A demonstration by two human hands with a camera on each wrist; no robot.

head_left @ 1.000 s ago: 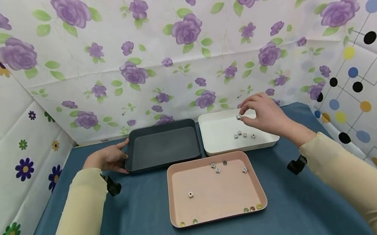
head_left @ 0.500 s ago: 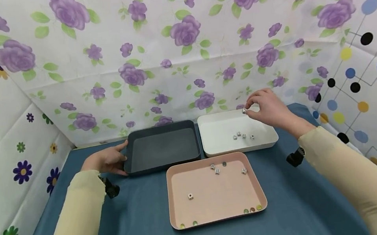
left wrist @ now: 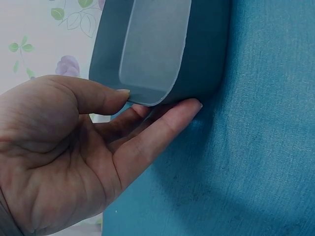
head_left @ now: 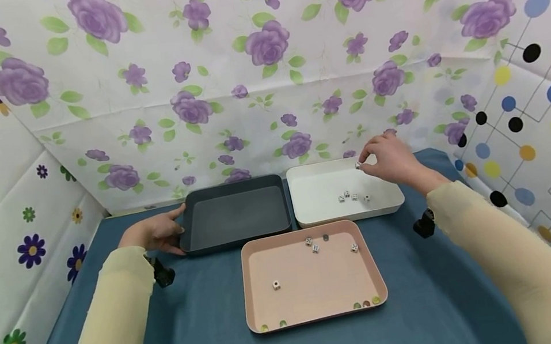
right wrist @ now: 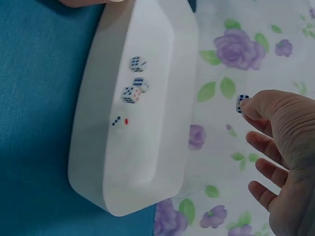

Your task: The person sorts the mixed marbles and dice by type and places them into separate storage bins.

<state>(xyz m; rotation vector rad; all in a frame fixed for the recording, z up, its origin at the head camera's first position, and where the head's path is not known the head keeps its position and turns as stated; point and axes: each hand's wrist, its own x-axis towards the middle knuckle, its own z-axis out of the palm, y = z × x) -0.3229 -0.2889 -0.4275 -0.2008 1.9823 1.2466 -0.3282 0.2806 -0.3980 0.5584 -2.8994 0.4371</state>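
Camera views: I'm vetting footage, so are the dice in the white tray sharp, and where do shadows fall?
Right wrist: dice in the white tray slightly soft, the lowest one's pale faces almost merging with the tray; head: dice too small to judge, soft shadows on the cloth beside both sleeves; left wrist: a soft shadow on the cloth near the left hand.

Small white cubic die with dark pips; pinched between thumb and forefinger of the right grip, raised near the far rim of the white tray. Dark slate-grey tray: shallow, rectangular, with rounded corners; open side up, lying on the blue cloth-covered worktop, just left of the white tray and beyond the pink tray; left end held in the left grip, thumb at the rim, fingers at the outer wall.
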